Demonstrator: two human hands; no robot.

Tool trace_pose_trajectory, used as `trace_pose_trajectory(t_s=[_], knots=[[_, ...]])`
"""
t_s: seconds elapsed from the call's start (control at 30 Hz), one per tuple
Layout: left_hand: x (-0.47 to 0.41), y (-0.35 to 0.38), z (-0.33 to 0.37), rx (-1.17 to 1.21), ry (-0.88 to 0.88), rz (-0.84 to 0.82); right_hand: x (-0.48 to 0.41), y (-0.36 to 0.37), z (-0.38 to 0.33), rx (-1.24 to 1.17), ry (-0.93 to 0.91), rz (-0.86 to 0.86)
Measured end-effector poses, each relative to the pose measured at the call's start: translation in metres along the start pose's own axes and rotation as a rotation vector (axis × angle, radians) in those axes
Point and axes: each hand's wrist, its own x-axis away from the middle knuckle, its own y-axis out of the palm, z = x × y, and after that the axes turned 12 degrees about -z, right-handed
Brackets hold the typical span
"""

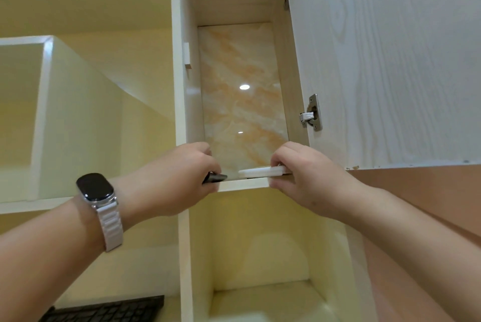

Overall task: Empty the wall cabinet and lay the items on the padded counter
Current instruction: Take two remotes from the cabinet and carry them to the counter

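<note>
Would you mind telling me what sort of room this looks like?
Probably a home study or office nook: a wall cabinet with its hinged door open, open shelf cubbies beside it, and a black keyboard below.

Light: warm, even indoor light, moderately bright; a yellowish cast on the open shelves (86, 118).
Glare: a round lamp reflection, with a smaller one below it, on the glossy marble back panel (242, 61); a sheen on the watch face (95, 187).
Shadows: soft; a rounded one on the back of the lower compartment (276, 261).
Focus: left hand (179, 178) and right hand (309, 178) slightly soft; white item (260, 172) bright; dark item (214, 178) faintly shiny; keyboard (109, 310) blurred.
Distortion: wide-angle; cabinet door (390, 61) edges lean outward.
</note>
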Motion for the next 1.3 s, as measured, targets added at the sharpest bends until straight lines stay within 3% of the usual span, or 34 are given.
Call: trace_pose_trajectory(t_s=[0.2, 0.5, 0.73, 0.87, 1.07, 1.3], knots=[[0.025, 0.005, 0.008, -0.028, -0.077, 0.175, 0.020, -0.005, -0.009, 0.177, -0.087, 0.131], [0.049, 0.028, 0.019, 0.073, -0.258, 0.252, 0.041, 0.003, -0.018, 0.229, 0.151, 0.224], [0.073, 0.068, 0.046, 0.599, -0.185, 0.438, 0.061, 0.017, -0.044, -0.031, 0.414, 0.280], [0.085, 0.092, 0.062, 1.011, -0.135, 0.497, 0.085, 0.030, -0.074, -0.324, 0.610, 0.337], [0.126, 0.136, 0.079, 1.508, -0.079, 0.345, 0.119, 0.070, -0.138, -0.811, 0.858, 0.482], [0.184, 0.185, 0.094, 1.842, -0.042, 0.116, 0.171, 0.105, -0.220, -1.006, 1.019, 0.529]])
